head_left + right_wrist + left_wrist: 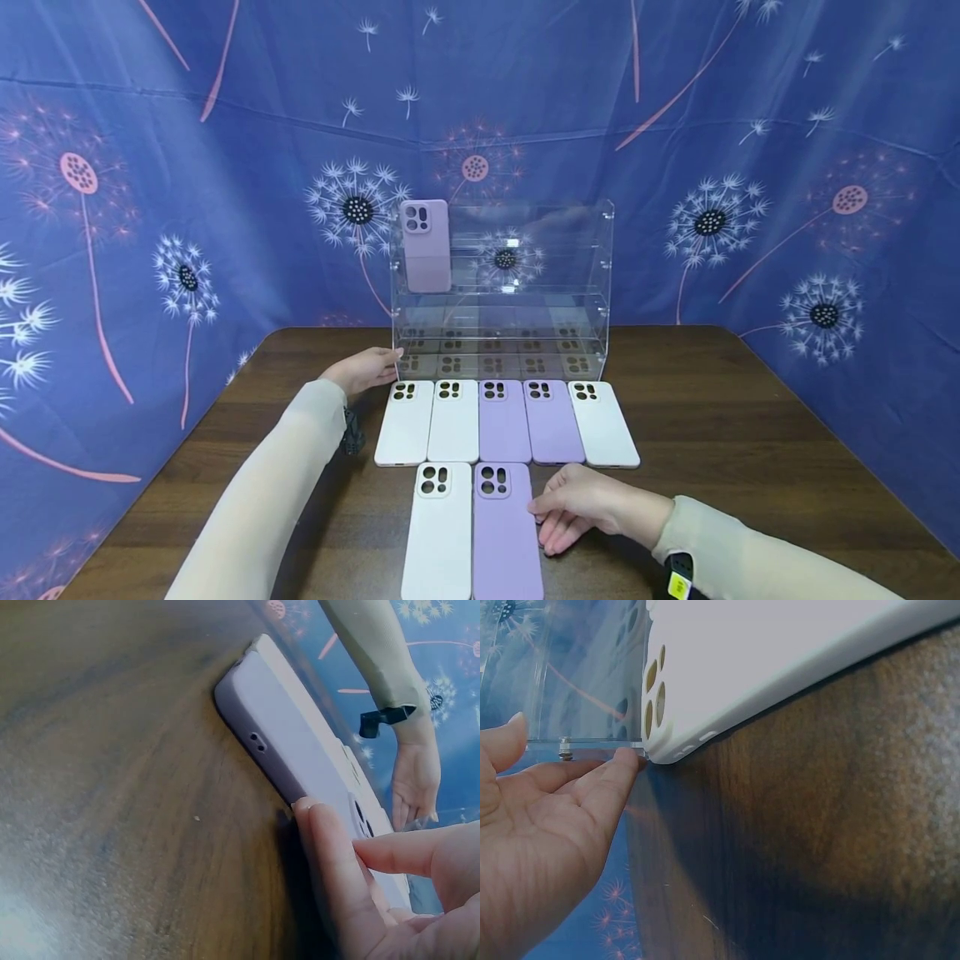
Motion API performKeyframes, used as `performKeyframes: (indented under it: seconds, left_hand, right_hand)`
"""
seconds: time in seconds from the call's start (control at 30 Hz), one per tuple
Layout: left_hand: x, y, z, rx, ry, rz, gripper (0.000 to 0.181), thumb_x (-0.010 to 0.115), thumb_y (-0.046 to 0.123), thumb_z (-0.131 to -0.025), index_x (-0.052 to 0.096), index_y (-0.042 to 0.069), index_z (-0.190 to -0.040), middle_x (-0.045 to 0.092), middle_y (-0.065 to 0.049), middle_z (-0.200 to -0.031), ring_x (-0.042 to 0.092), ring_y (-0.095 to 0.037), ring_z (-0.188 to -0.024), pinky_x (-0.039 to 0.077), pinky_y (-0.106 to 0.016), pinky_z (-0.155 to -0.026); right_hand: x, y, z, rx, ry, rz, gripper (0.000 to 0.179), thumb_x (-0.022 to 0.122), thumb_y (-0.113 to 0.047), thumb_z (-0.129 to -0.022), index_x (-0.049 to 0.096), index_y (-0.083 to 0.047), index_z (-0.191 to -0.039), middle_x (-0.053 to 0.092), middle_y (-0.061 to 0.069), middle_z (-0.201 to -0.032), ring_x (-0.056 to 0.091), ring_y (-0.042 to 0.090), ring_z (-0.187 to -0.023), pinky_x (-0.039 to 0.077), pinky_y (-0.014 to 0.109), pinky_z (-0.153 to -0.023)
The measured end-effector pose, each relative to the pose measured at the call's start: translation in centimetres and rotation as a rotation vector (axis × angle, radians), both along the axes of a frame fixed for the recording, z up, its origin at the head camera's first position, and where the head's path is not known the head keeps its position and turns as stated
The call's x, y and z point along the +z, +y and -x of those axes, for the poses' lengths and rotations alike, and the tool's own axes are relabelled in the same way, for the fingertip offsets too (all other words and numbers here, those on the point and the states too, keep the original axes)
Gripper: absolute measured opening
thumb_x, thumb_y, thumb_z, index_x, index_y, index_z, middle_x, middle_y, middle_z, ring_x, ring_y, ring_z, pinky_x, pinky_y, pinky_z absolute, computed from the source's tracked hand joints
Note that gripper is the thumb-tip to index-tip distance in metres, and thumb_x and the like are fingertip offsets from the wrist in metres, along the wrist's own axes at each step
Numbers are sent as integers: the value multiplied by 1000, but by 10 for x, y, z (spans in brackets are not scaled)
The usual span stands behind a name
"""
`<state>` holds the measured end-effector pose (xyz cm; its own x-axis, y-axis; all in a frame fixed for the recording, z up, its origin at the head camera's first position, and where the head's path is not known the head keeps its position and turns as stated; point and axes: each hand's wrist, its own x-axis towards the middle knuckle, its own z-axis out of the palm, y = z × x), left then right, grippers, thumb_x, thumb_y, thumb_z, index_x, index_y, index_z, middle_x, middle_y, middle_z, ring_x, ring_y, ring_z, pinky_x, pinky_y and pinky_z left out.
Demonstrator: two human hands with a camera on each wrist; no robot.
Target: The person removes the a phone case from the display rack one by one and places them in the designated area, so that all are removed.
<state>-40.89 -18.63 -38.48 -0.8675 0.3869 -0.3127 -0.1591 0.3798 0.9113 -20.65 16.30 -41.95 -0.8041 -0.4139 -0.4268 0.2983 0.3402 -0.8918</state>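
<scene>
A lilac phone case lies in the front row on the table. My right hand holds its right long edge, thumb on top and fingertips along the side. To its left lies a white phone case. My left hand touches the lower left side of a clear acrylic display rack. In the left wrist view those fingers reach fairly straight to the rack's bottom corner, thumb apart, beside a white case. One lilac case stands upright at the rack's upper left.
Right in front of the rack lies a row of white and lilac cases, among them a lilac one and a white one at its right end. All rest on a brown wooden table. Behind hangs a blue dandelion-print cloth.
</scene>
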Motion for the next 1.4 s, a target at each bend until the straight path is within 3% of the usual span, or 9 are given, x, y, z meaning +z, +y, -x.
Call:
performKeyframes:
  seconds: [0.27, 0.57, 0.87, 1.13, 1.4]
  left_hand:
    - [0, 2, 0, 19, -23, 2, 63, 28, 29, -109, 2, -8, -152, 5, -26, -160, 15, -39, -148, 27, -44, -123]
    - [3, 1, -1, 13, -13, 7, 63, 28, 29, -109, 1, -10, -152, 4, -27, -160, 14, -40, -147, 26, -44, -123]
    - [3, 2, -2, 23, -30, -10, 65, 30, 28, -108, -1, -9, -152, 4, -26, -160, 13, -40, -148, 27, -44, -123]
    - [4, 3, -1, 18, -38, -21, 62, 30, 23, -108, 0, -10, -151, 4, -27, -160, 14, -40, -147, 27, -44, -123]
    - [3, 3, 3, 74, -21, -16, 62, 36, 22, -107, 7, -10, -151, 13, -26, -159, 21, -40, -146, 31, -44, -121]
  right_hand:
    - [4, 9, 9, -13, 6, 39, 15, 63, -12, -90, 63, 1, -85, 71, 9, -71, 69, 15, -62, 65, 32, -65]
    - [18, 15, 21, 34, 26, 90, 22, 63, -16, -92, 66, 6, -94, 72, 7, -75, 69, 12, -64, 65, 30, -67]
    - [29, 17, 28, 31, 43, 154, 26, 63, -15, -92, 64, 7, -105, 74, 14, -94, 73, 20, -80, 64, 35, -78]
    - [26, 19, 32, 43, 28, 186, 30, 62, -14, -92, 64, 11, -110, 74, 15, -97, 73, 21, -86, 64, 35, -82]
    - [21, 22, 37, 45, 22, 204, 29, 61, -13, -94, 64, 10, -111, 74, 14, -97, 73, 21, -87, 63, 35, -83]
